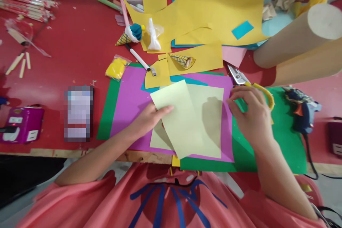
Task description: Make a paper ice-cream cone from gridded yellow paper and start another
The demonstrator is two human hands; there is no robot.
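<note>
My left hand [152, 117] grips a pale yellow-green paper sheet [184, 121], thumb on top and the other fingers mostly hidden beneath. The sheet is tilted over a second pale green sheet [211, 135] lying flat on purple paper [128, 103]. To the right, my right hand [249, 114] is raised, thumb and index tips drawn close in a pinch; whether anything small sits between them is unclear. Scissors with yellow handles [268, 96] are partly hidden behind that hand. Above the sheets are a small grid-lined paper cone [183, 60] and yellow paper pieces [157, 74].
A finished-looking paper ice-cream cone [129, 35], a marker [139, 58] and a yellow clay packet [117, 67] are further back. Left lies a phone [78, 114]. A glue gun [304, 114] rests on green paper [283, 146] at right, below cardboard tubes [288, 39].
</note>
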